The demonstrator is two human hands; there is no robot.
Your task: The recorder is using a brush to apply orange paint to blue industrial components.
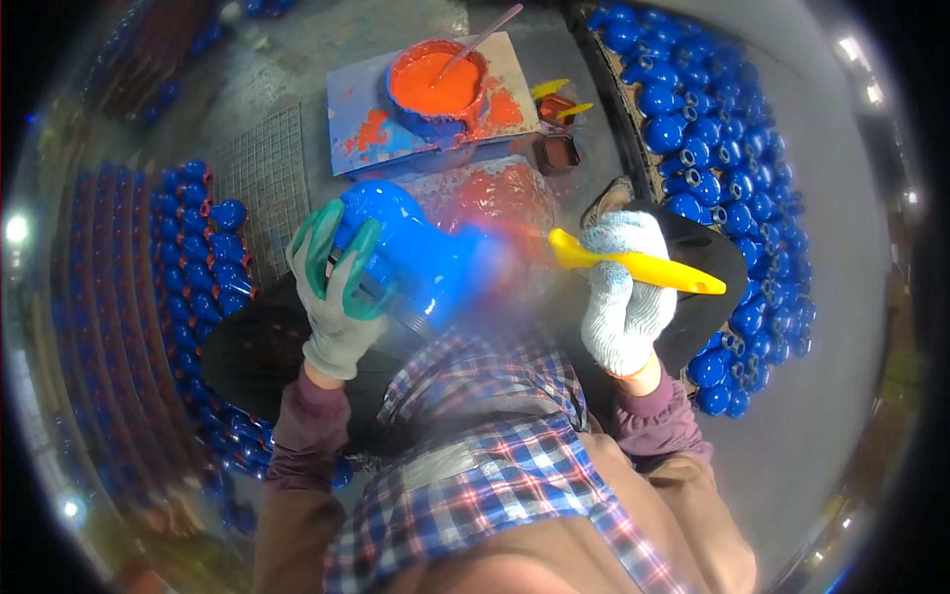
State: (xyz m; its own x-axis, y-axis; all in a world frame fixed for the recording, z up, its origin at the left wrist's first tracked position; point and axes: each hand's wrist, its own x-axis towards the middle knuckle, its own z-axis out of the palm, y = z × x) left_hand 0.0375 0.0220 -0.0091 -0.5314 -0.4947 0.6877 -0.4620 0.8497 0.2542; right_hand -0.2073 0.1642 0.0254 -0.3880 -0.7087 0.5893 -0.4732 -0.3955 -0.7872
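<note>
The left hand (336, 287), in a grey glove with green-coated fingers, is wrapped around a glossy blue cast part (416, 259), fingers curled over its rounded top. The right hand (625, 292), in a white knit glove, is closed in a fist around a yellow-handled brush (633, 265), just right of the blue cast part. Beyond that part, a bowl of orange paint (437, 84) sits on a paint-smeared board (361, 129).

My left hand (336, 287) wears a grey glove, green coating over the fingers (319, 247). My right hand (625, 292) wears a white-and-blue knit glove. Behind both cuffs, mauve sleeves (307, 436); blue-red-white plaid shirt (495, 465).
</note>
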